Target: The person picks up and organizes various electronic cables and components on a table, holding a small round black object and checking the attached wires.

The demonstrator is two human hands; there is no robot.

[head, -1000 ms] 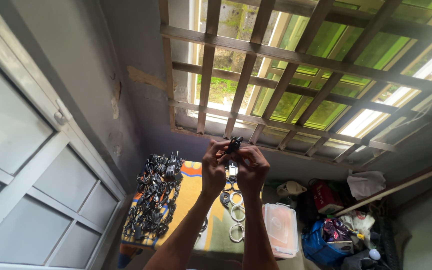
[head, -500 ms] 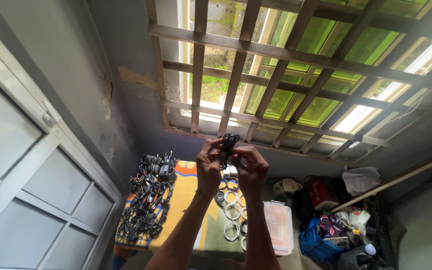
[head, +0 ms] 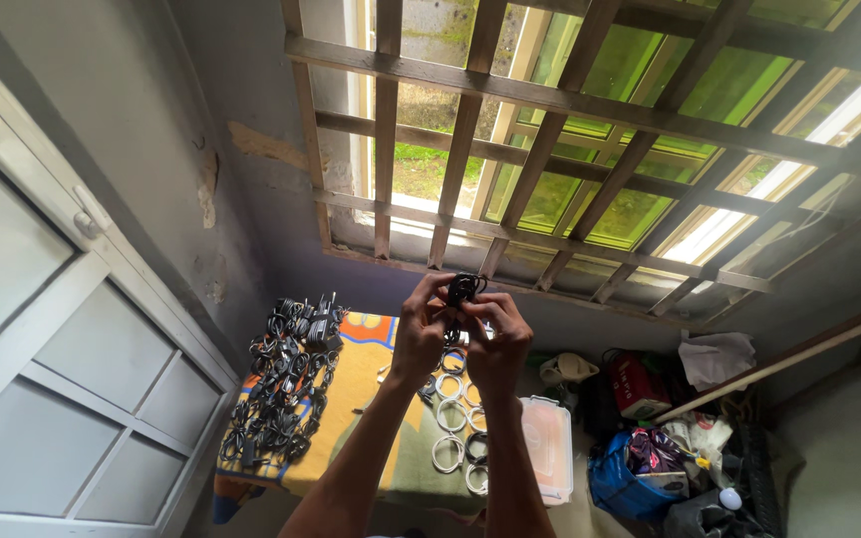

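My left hand (head: 419, 334) and my right hand (head: 500, 344) are raised together in front of the window, both gripping a small coil of black cable (head: 462, 289) that sticks up between the fingertips. Below the hands, on an orange and green cloth (head: 366, 394), lie several coiled white cables (head: 450, 418) in a column. A heap of black cables and chargers (head: 286, 384) covers the left part of the cloth.
A clear plastic box (head: 547, 446) stands right of the cloth. Bags and clutter (head: 650, 448) fill the floor at right. A wooden window grille (head: 570, 149) is ahead, a white panelled door (head: 52, 349) at left.
The view has shifted slightly; my hands stay together on the black cable coil, working it a little higher against the window sill.
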